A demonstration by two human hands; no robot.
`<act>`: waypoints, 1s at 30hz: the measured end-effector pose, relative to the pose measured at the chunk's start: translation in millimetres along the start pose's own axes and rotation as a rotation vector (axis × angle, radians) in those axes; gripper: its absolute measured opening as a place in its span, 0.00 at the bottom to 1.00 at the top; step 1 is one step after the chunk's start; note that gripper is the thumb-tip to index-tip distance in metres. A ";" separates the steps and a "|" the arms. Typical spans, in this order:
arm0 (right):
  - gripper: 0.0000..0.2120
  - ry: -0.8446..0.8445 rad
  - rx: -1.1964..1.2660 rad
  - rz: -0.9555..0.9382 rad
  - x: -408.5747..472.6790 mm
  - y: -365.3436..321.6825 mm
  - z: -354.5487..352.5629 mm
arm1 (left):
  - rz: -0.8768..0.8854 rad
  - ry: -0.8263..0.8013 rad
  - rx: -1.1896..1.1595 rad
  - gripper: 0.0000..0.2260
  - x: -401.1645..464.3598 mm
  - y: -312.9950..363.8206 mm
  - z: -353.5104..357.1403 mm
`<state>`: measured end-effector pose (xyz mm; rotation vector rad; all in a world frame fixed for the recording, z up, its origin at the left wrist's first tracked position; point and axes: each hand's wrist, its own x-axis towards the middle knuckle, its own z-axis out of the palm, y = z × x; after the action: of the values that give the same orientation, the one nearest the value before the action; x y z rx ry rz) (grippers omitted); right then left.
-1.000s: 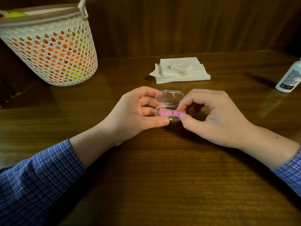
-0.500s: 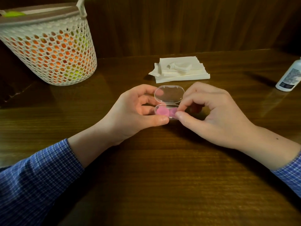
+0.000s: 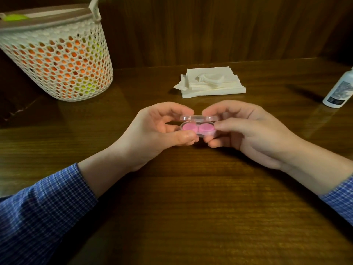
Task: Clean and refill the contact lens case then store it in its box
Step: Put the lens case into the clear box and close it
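Dark wooden bench [image 3: 191, 207] is carrying tissues [image 3: 212, 83]; above it, left hand [image 3: 152, 134] and right hand [image 3: 252, 131] fingers are pinching a clear box [image 3: 198, 119] holding the pink lens case [image 3: 198, 128].

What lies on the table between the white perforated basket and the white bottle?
A stack of white paper napkins lies between them, seen in the head view.

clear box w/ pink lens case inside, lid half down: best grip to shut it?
Hold the clear box by its short ends, as the left hand and right hand do. Likely press the lid from above: it hinges at the far edge.
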<state>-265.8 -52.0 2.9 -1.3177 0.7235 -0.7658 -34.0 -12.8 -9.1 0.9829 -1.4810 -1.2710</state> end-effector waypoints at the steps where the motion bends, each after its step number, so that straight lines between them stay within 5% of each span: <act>1: 0.14 -0.013 0.050 0.015 -0.1 -0.5 -0.2 | 0.004 0.000 -0.014 0.19 -0.3 0.5 0.3; 7: 0.09 0.103 -0.192 -0.112 0.0 3.7 -1.0 | -0.134 0.008 -0.194 0.14 0.2 5.9 3.8; 19: 0.11 0.067 -0.366 -0.192 2.6 11.0 -3.5 | -0.118 0.067 0.026 0.11 1.9 1.6 1.1; 27: 0.11 0.071 -0.923 -0.370 16.6 11.4 3.1 | 0.214 0.087 0.854 0.13 4.6 2.2 -4.7; 30: 0.10 0.069 -1.060 -0.330 24.7 12.7 3.1 | 0.210 0.076 1.001 0.11 7.9 3.2 -8.2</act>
<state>-248.3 -69.5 -10.1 -2.4193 1.0385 -0.6962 -28.1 -22.0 -4.5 1.4097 -2.1276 -0.2706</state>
